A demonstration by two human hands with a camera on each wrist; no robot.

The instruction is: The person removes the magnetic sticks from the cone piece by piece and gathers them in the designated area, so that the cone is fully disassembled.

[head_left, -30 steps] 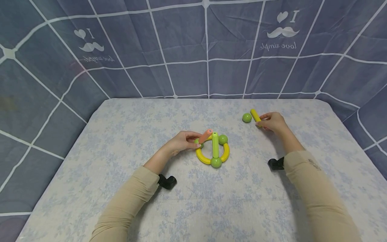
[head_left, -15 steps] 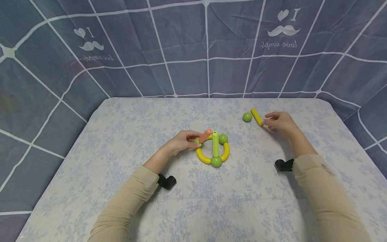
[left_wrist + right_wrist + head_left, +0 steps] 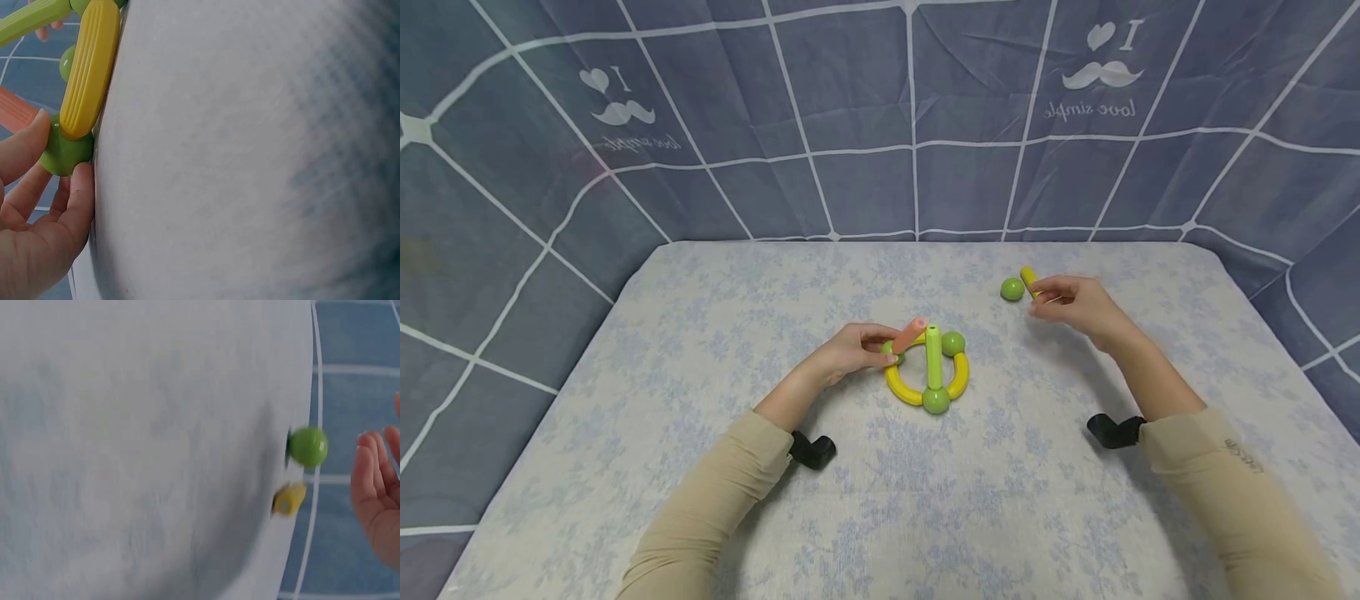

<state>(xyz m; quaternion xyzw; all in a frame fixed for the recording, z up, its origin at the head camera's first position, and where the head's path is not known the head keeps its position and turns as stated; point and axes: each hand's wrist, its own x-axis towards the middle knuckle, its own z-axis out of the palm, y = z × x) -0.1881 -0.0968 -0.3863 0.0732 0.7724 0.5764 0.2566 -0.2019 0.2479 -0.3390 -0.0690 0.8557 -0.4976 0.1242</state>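
My left hand (image 3: pixel 852 354) pinches a green ball (image 3: pixel 65 150) at the left side of a ring of curved yellow rods (image 3: pixel 962 379) and green balls. An orange rod (image 3: pixel 908 336) rises at a slant from the held ball. Another green ball (image 3: pixel 936 401) at the near side bears a light green rod (image 3: pixel 934 358) standing up. My right hand (image 3: pixel 1078 308), fingers loosely bent and holding nothing, hovers over a straight yellow rod (image 3: pixel 289 499) and partly hides it in the head view. Beside that rod lies a loose green ball (image 3: pixel 1012 289).
A table with a floral cloth (image 3: pixel 850 525) carries everything. Behind it and at the sides hangs a blue-grey curtain (image 3: pixel 865 192) with white lines. Black wrist mounts (image 3: pixel 812 452) jut from both sleeves.
My right hand has let go of the yellow rod, drawn back right, then come left again above it toward the loose ball. The left hand keeps its hold on the ring's ball.
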